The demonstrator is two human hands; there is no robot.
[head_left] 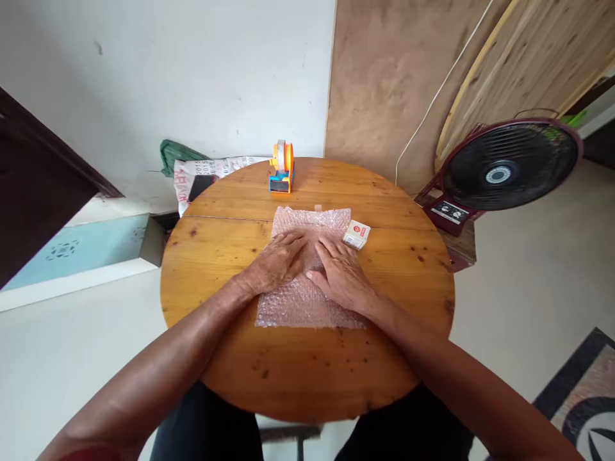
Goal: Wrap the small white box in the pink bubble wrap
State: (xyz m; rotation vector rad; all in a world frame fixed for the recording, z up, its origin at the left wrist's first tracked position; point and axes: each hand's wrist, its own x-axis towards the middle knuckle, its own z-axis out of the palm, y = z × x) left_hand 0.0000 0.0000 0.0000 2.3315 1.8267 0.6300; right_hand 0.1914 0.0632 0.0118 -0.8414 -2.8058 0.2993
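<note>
Fingers (288, 239) of a person's left hand (275, 262) lie outstretched, close together and palm down, on a sheet of bubble wrap (302, 306) laid out on a round wooden table (211, 256). Beside it, the right hand (346, 276) rests just as flat on the sheet, its fingers extended and its thumb angled out toward the left hand; both hands lie on the wrap without grasping it, fingertips pointing to its far edge. At the sheet's far right corner sits a small white box (357, 235) with red print, close to the right hand's fingers; whether box and wrap touch cannot be told. Beyond the sheet's far edge, near the table's rim, stands an orange-and-blue tape dispenser (282, 171) loaded with a roll. Well to the right of the sheet, off the tabletop, is a dark red fan (509, 166) with a black grille. Far to the sheet's left, past the table's rim, lies a printed white sack (218, 166) next to a green bag (177, 155).
</note>
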